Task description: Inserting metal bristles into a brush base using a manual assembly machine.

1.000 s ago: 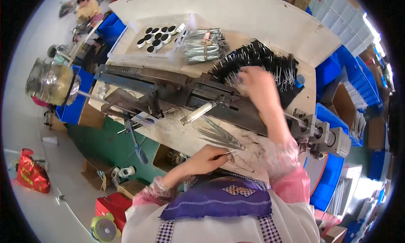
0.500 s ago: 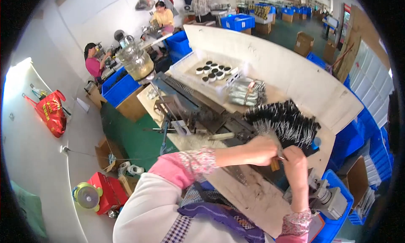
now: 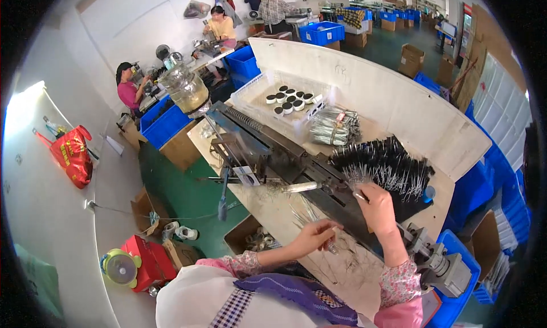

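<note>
wires [image 3: 308,214] lie in a thin silver sheaf on the near part of the bench [image 3: 364,274], partly under the left hand [image 3: 313,237]. that hand is curled, thumb and fingers near each other; i cannot tell whether it grips any of them. the right hand [image 3: 376,207] is over the machine [image 3: 290,154], fingers bent and drawn together at a small shiny piece, and whether it is gripped is unclear.

just beyond the right hand, brushes [image 3: 393,168] with black bristles and silver stems lie in a broad heap, a small blue cap [image 3: 428,193] at its right edge. a tied bundle [image 3: 335,127] of silver rods lies left of the heap, and farther left a clear tray [image 3: 249,104] holds white rolls [image 3: 288,106] with black tops. the machine runs slantwise across the bench, a foil-wrapped vessel [image 3: 185,90] near its far left end, a blue-handled lever [image 3: 223,208] hanging at its side.

on the left wall hangs a red bag [image 3: 73,157]; below it are a green fan [image 3: 121,269] and a red box [image 3: 149,262]. beyond the bench, co-workers [image 3: 222,30] sit near blue bins [image 3: 166,127].
</note>
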Motion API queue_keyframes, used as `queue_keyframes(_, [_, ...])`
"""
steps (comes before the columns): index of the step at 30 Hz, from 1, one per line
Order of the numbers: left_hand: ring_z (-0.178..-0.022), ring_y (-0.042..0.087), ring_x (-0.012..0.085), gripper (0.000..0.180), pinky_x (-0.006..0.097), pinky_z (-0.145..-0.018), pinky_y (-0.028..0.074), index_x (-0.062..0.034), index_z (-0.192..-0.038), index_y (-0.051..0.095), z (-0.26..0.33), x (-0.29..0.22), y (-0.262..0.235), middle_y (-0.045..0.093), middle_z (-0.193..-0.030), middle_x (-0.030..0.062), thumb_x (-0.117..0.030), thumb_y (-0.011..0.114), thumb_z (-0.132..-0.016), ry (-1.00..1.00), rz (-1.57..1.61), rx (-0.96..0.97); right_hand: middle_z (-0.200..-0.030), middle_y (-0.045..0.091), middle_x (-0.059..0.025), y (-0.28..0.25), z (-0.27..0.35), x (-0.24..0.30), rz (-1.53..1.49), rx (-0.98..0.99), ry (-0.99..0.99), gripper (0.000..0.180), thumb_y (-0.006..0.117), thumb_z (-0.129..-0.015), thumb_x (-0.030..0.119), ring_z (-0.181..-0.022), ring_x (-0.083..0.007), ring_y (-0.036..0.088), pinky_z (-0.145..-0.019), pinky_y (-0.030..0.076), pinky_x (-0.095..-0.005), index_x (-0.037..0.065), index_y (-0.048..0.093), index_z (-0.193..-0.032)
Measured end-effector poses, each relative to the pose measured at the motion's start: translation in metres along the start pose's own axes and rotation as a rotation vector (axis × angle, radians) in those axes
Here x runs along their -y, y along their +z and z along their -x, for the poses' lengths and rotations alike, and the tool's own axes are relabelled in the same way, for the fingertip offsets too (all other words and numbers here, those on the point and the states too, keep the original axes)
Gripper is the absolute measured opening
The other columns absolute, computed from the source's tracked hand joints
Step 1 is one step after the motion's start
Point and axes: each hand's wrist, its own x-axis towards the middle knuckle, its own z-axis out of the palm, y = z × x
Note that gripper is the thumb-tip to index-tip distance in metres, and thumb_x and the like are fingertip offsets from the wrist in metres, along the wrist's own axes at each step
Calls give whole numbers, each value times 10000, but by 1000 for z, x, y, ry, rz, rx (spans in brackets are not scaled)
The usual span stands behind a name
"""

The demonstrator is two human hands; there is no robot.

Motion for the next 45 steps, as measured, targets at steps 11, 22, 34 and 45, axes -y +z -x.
queue_keyframes(11, [-367,339,85,547,212,-318,274,16,-990,625,-52,-35,-68,393,-523,8,-477,389,-966,-784,1597,460,-753,576,-127,4,15,5,214,54,-130,175,579,-638,-59,-730,-317,588,-640,485,-395,27,596,-789])
queue_keyframes(22, [-615,605,238,178,364,-612,508,-32,-932,556,-36,28,-20,592,-686,81,-169,621,-839,18,-252,100,-883,606,-118,-3,-3,16,309,74,-87,211,612,-689,-40,-797,-313,610,-683,508,-365,15,635,-891])
queue_keyframes(34, [-438,397,69,409,225,-385,244,-11,-950,614,-14,62,-174,525,-628,7,-410,525,-947,-662,490,-384,-956,570,-185,25,98,-32,615,60,537,181,585,-879,93,-798,-405,578,-668,450,-462,39,484,-1018])
queue_keyframes(45, [-436,353,63,250,217,-399,263,-73,-854,470,5,11,-59,366,-606,-42,-264,411,-1005,-216,485,-231,-850,591,-218,26,109,-41,545,67,637,213,633,-841,162,-809,-402,599,-653,485,-483,65,518,-991])
